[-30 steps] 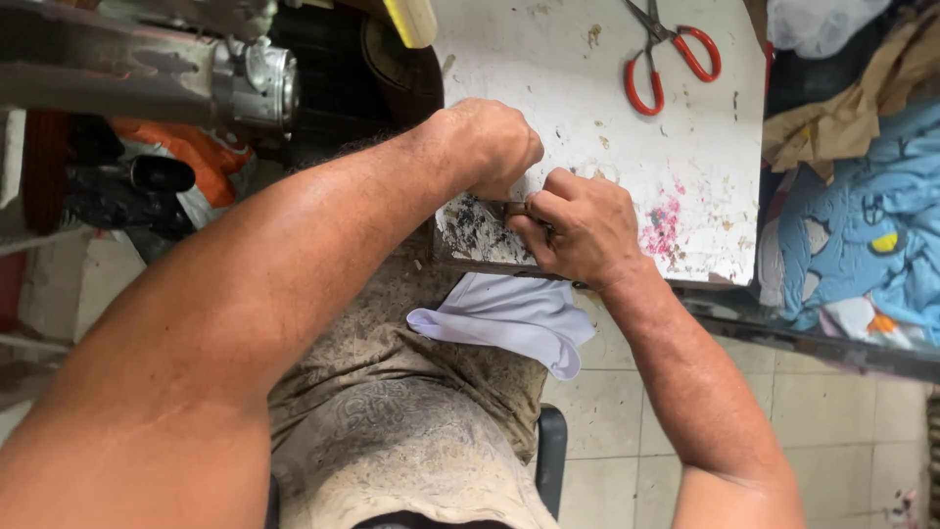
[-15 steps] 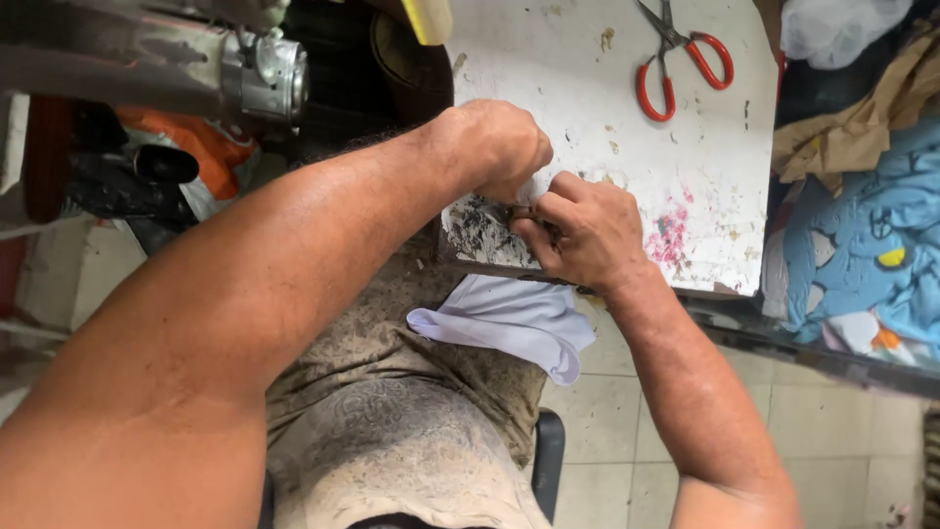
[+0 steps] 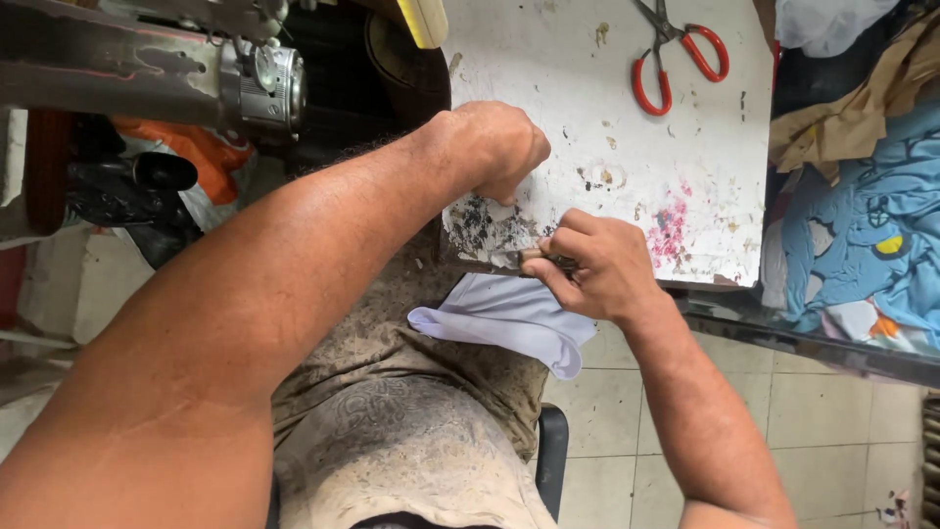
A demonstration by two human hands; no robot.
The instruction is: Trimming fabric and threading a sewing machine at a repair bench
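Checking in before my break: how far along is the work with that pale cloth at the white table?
Done: nothing finished shows. In hand: the right hand pinches a small tool at the table edge; the left hand is fisted beside it, its contents hidden. Left: the pale cloth lies loose on the lap, and the red scissors lie apart from both hands.

The left hand (image 3: 494,147) is closed into a fist, knuckles up, its bare forearm stretching in long from the lower left. The right hand (image 3: 597,266) sits just below and to the right of it, back turned upward, fingers (image 3: 560,245) curled and pinched together toward the left. The right forearm runs in from the lower right corner.
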